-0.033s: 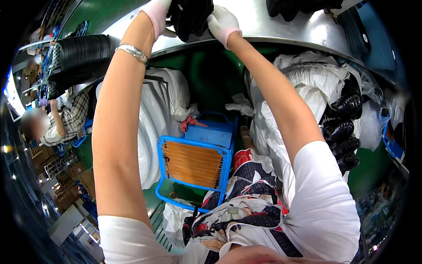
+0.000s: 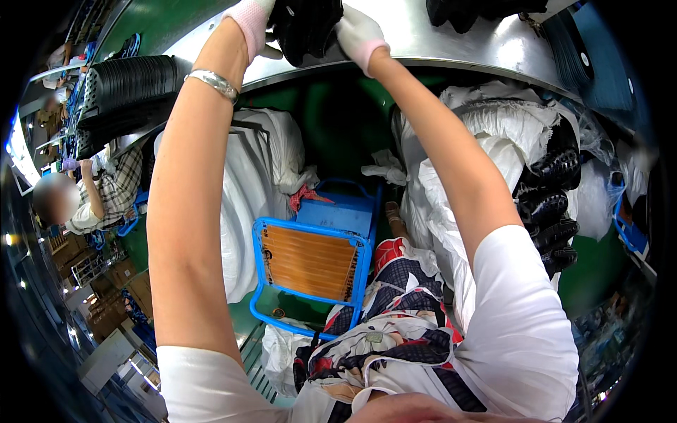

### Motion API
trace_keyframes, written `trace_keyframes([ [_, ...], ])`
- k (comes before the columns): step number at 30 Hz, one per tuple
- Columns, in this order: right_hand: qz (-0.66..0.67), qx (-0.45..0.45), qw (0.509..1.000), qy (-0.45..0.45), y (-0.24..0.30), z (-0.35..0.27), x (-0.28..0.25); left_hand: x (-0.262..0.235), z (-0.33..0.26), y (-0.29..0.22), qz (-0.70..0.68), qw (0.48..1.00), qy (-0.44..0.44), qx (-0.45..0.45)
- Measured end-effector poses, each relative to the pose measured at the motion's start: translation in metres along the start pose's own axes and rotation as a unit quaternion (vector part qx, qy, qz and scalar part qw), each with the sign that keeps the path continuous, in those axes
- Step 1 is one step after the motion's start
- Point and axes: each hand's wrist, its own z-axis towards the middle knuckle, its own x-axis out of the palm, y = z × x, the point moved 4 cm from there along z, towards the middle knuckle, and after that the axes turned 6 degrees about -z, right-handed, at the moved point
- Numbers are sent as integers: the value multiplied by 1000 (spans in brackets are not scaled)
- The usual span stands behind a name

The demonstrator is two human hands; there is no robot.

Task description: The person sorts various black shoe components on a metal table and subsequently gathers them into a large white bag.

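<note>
At the far edge of the view, both hands are on a bundle of black moulded shoe parts (image 2: 305,28), partly cut off by the frame. My left hand (image 2: 255,21), in a white glove with a pink cuff, grips the left side, a fingertip showing below. My right hand (image 2: 361,37), gloved the same way, is closed against the right side; its fingertips are mostly hidden behind the parts. The bundle is just over the near edge of a shiny metal worktable (image 2: 409,42). More black parts (image 2: 462,14) lie farther right on that table.
A blue-framed chair (image 2: 310,261) with a slatted wooden seat stands below. White sacks flank it; the right sack (image 2: 501,127) holds glossy black parts (image 2: 553,204). Stacked black sheets (image 2: 134,77) stand at left, blue sheets (image 2: 606,63) at right. Another person (image 2: 106,190) sits far left.
My right hand and forearm have shifted very slightly. The left hand and the bundle look almost unchanged.
</note>
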Motion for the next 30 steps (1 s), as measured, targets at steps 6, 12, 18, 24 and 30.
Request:
trace_keyframes([
  [6,302,-33,952,35,76,7,-40,-9,-10,16,-60,990,12,125],
  [12,62,-166,982,-70,135,23,-34,-1,-1,66,-234,952,92,174],
  [18,-76,-219,971,-51,149,24,-15,10,1,74,-307,929,99,179],
  [24,-28,-277,957,-86,142,17,-13,2,13,79,-277,933,105,205],
  [30,21,-256,963,-80,122,29,-12,-4,-27,90,-231,960,65,142],
])
